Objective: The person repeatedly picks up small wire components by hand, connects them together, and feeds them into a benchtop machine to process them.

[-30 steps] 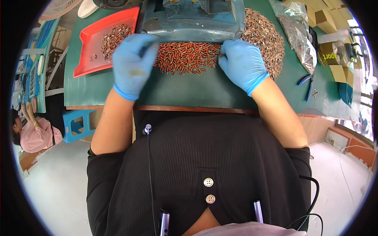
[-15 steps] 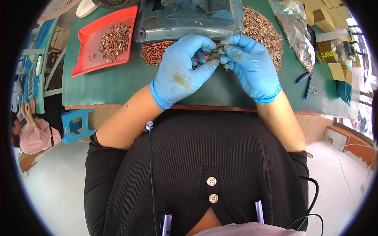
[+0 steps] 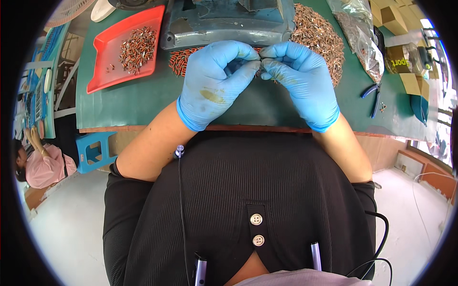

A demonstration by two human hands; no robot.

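Observation:
Both hands wear stained blue gloves and meet fingertip to fingertip above the near edge of the green table [image 3: 157, 107]. My left hand [image 3: 214, 83] is closed in a pinch, and so is my right hand [image 3: 303, 81]. Whatever sits between the fingertips is too small and covered to make out. Behind my left hand lies a heap of small red-and-metal parts [image 3: 179, 61], partly hidden by the glove. A larger pile of small coppery parts [image 3: 317, 40] spreads just beyond my right hand. A worn grey machine base [image 3: 229, 33] stands directly ahead of both hands.
At the left a red tray [image 3: 102, 71] holds more of the small parts. Clear bags of parts [image 3: 360, 40], blue-handled pliers [image 3: 374, 100] and open cardboard boxes [image 3: 393, 21] are at the right. A blue stool [image 3: 95, 151] and another person [image 3: 45, 164] are far left.
My fingertips have come together, with the left hand turned slightly and both hands shifted a little left. The gap between the hands has closed.

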